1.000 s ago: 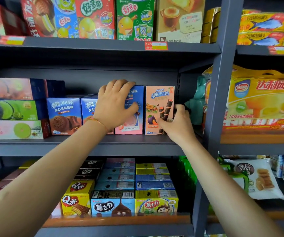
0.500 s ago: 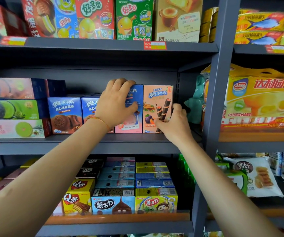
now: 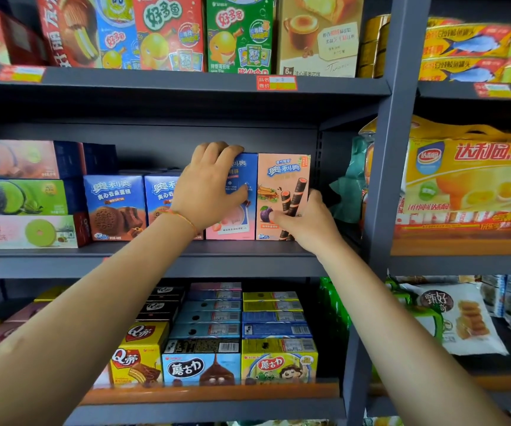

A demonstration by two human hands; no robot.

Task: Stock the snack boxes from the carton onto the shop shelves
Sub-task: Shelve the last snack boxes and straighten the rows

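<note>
The tall peach-coloured cardboard snack box with wafer rolls printed on its front (image 3: 283,196) is now standing closer to the tall blue-and-pink cardboard box (image 3: 235,207) than it was a second ago, the gap between them closing; placement looks nearly finished. Both are standing upright on the dark grey metal middle shelf (image 3: 143,262). The right hand (image 3: 304,224) is gripping the peach box's lower right corner, thumb on its front. The left hand (image 3: 209,187) is curling over the blue-and-pink box's top, steadying it. Squat blue cake boxes (image 3: 114,206) are sitting just left.
</note>
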